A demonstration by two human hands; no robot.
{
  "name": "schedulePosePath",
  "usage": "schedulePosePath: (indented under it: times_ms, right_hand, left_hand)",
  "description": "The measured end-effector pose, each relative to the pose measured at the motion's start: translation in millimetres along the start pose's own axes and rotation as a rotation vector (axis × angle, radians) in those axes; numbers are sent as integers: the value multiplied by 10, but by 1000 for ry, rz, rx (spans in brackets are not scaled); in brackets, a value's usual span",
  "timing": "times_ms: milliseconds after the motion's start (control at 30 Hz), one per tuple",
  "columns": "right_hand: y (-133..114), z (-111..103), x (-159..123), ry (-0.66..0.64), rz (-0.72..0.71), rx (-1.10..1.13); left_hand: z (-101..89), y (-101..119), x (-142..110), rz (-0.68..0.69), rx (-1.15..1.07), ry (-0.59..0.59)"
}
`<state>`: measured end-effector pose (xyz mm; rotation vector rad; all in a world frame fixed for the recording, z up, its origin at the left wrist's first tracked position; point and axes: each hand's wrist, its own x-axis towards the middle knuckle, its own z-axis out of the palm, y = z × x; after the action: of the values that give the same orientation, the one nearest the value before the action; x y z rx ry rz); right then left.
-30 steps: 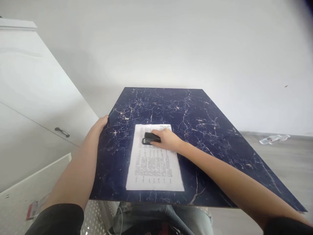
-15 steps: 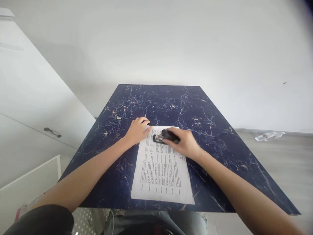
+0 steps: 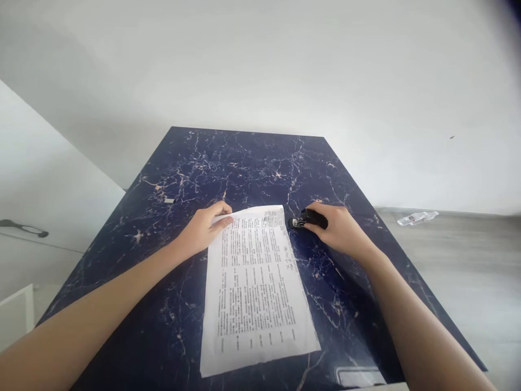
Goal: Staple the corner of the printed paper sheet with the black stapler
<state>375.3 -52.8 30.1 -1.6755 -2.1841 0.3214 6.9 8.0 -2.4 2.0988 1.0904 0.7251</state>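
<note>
Printed paper [image 3: 256, 282] lies lengthwise toward me on the dark blue marbled table [image 3: 228, 163], its far left corner slightly raised. That corner is pinched between the thumb and fingers of my left hand [image 3: 207, 225]. Whether it is one sheet or several, I cannot tell. To the right of the paper, my right hand [image 3: 340, 225] is wrapped round a black stapler [image 3: 315, 219], whose front end points left toward the page's far right edge. The stapler is just apart from the paper, at or close to the tabletop.
A small pale scrap [image 3: 169, 201] lies on the table's left side. A clear plastic bottle [image 3: 417, 218] is on the floor at right, by the wall. To the left stands a white cabinet with a dark handle [image 3: 24, 228]. A pale-edged object [image 3: 360, 376] shows at the near edge.
My right hand has moved the stapler off the paper to the right. My left hand has gone from resting at the corner to gripping and lifting it. The view has shifted slightly.
</note>
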Motion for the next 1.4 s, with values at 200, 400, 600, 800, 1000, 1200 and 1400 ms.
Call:
schedulePosePath:
  times_ms: [200, 400, 600, 800, 1000, 1200, 1400]
  right_hand:
    - [-128, 86, -6, -40, -40, 62]
    - [-216, 126, -23, -19, -38, 130]
    - [-274, 239, -22, 84, 8, 137]
    - [-373, 295, -16, 103, -59, 160]
    - [-431, 335, 12, 160, -17, 134]
    - [-523, 382, 44, 190, -10, 148]
    - [-605, 410, 76, 196, -19, 161]
  left_hand:
    - [-18, -25, 63, -109, -112, 9]
    - [-8, -4, 51, -143, -85, 31]
    - [14, -30, 46, -162, -78, 47]
    - [-14, 29, 50, -169, -73, 21]
    - [-16, 52, 53, -150, -66, 23]
    - [16, 56, 45, -130, -57, 9]
    - [69, 104, 40, -102, -65, 3]
